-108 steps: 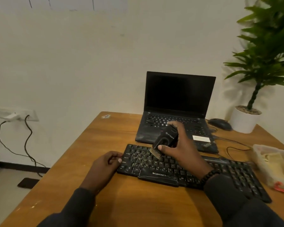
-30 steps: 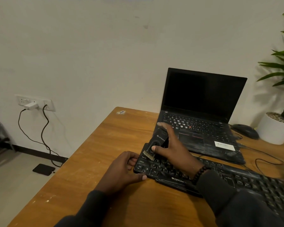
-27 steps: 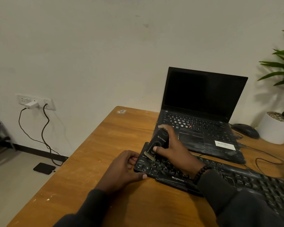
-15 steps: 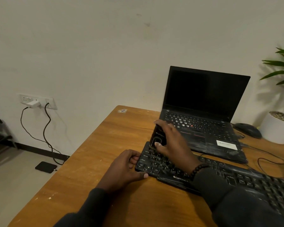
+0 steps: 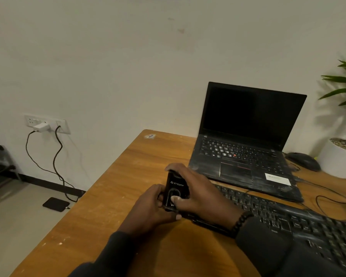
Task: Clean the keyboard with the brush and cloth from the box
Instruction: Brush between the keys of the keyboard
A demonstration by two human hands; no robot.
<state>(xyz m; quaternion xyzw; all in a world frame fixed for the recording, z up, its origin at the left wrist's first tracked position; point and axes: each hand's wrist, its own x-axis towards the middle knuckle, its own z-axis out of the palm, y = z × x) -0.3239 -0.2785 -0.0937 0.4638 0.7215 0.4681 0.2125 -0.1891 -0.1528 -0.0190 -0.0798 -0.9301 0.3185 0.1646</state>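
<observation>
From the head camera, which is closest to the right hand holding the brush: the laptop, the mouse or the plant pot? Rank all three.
Measured from the right hand:
1. Laptop, just behind it.
2. Mouse, farther back right, beside the laptop.
3. Plant pot, far right edge, beyond the mouse.

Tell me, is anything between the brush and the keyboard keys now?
Nothing visible. The right hand holds the brush at the keyboard left end, where the left hand grips. The bristles are hidden.
</observation>
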